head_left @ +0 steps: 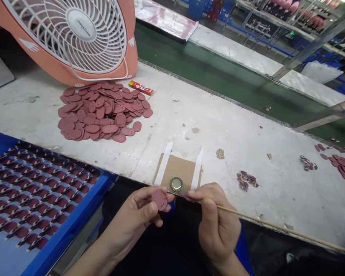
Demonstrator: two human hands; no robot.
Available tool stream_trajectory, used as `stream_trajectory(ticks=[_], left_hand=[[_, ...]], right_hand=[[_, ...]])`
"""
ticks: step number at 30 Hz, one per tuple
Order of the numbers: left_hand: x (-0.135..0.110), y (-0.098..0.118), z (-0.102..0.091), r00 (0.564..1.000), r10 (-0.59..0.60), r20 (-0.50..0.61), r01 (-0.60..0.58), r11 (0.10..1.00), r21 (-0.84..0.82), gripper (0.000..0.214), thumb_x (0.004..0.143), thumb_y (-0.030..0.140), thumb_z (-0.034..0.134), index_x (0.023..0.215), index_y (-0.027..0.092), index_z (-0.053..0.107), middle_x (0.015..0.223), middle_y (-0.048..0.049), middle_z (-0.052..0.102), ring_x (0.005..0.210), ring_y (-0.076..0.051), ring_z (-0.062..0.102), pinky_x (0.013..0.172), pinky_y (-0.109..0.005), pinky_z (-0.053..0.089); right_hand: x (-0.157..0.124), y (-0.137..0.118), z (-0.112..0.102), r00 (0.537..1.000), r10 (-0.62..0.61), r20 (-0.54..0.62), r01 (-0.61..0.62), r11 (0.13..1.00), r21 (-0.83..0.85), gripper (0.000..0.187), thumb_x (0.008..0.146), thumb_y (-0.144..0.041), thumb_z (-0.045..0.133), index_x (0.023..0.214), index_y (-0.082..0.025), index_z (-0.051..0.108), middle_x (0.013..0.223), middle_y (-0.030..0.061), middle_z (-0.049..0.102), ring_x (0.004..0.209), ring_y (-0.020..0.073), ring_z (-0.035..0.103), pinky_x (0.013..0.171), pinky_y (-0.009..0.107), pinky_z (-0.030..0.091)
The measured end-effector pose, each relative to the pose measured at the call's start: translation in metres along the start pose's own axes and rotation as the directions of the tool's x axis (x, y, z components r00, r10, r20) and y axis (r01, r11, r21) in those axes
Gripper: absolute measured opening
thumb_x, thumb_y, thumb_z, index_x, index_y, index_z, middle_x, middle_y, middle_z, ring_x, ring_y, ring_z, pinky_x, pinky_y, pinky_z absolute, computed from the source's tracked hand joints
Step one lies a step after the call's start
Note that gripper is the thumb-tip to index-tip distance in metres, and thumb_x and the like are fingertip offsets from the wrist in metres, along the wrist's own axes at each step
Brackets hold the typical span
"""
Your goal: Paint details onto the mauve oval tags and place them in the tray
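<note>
My left hand [140,214] pinches a flat dusty-red oval disc [159,200] with a few small holes near its edge. My right hand [218,218] grips a long, thin wooden stick [258,219]. Its fine dark tip reaches the disc's upper edge, and a bit of purple shows at the fingertips; whether the tip is a brush or a needle I cannot make out. Just beyond the hands, a metal bottle cap [176,184] lies open side up on a cardboard piece [178,166] held down by two white tape strips.
A heap of similar red discs [103,111] lies before an orange fan [132,57], beside a small red-yellow packet [140,87]. To the left, a blue tray [83,214] holds rows of assembled pieces. Small brown-white parts [247,180] and more discs [340,163] lie rightward.
</note>
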State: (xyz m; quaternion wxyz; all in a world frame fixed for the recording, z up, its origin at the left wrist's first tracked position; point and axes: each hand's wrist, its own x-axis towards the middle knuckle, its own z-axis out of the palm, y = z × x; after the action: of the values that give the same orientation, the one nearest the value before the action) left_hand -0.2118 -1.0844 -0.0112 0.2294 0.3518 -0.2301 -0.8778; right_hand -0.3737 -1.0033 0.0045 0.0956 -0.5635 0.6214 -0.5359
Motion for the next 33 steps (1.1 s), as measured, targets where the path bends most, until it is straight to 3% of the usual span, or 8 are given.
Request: stream_trajectory(ticks=[4,8,21,28,33], left_hand=[[-0.003,0.001,0.004,0.999,-0.003,-0.035,0.003,1.000,0.001,0.032,0.061,0.038,0.091,0.089,0.025,0.082,0.088,-0.0073,0.079,0.075,-0.017,0.066,0.055,-0.020,0.049],[-0.003,0.001,0.004,1.000,0.008,-0.017,-0.008,1.000,-0.004,0.030,0.062,0.039,0.090,0.088,0.026,0.082,0.087,-0.0069,0.079,0.075,-0.017,0.066,0.056,-0.020,0.049],[-0.004,-0.001,0.003,0.999,0.028,0.020,-0.028,1.000,0.000,0.030,0.063,0.040,0.089,0.089,0.026,0.082,0.083,-0.0047,0.076,0.073,-0.015,0.063,0.056,-0.020,0.048],[-0.005,-0.002,0.004,0.998,0.044,-0.036,-0.044,0.999,0.004,0.036,0.060,0.042,0.090,0.090,0.023,0.081,0.077,-0.0053,0.074,0.072,-0.016,0.062,0.054,-0.021,0.046],[0.001,0.001,0.002,0.995,0.050,-0.084,-0.052,0.998,-0.021,0.035,0.057,0.038,0.092,0.087,0.023,0.082,0.082,-0.0090,0.080,0.069,-0.018,0.067,0.049,-0.020,0.046]], right_hand=[[-0.001,-0.016,-0.002,0.999,-0.044,0.006,0.043,0.988,0.147,0.025,0.103,-0.019,0.040,0.106,-0.016,0.064,0.085,0.0056,0.067,0.075,0.0176,0.062,0.067,0.035,0.049],[0.001,-0.019,0.000,0.994,-0.079,0.070,0.072,0.992,0.104,0.023,0.103,-0.017,0.040,0.107,-0.016,0.062,0.087,0.0054,0.068,0.077,0.0167,0.063,0.070,0.034,0.049],[0.004,-0.019,0.004,0.988,-0.088,0.124,0.083,0.995,0.048,0.021,0.102,-0.015,0.041,0.106,-0.016,0.062,0.087,0.0036,0.067,0.078,0.0141,0.061,0.072,0.030,0.047],[0.009,-0.021,0.009,0.986,-0.134,0.098,0.128,0.990,0.068,0.021,0.102,-0.016,0.041,0.105,-0.016,0.062,0.087,0.0052,0.069,0.076,0.0148,0.062,0.068,0.029,0.050],[0.021,-0.010,0.001,0.982,-0.187,-0.029,0.189,0.974,0.122,0.023,0.104,-0.021,0.041,0.111,-0.016,0.062,0.076,0.0046,0.065,0.068,0.0156,0.061,0.059,0.028,0.051]])
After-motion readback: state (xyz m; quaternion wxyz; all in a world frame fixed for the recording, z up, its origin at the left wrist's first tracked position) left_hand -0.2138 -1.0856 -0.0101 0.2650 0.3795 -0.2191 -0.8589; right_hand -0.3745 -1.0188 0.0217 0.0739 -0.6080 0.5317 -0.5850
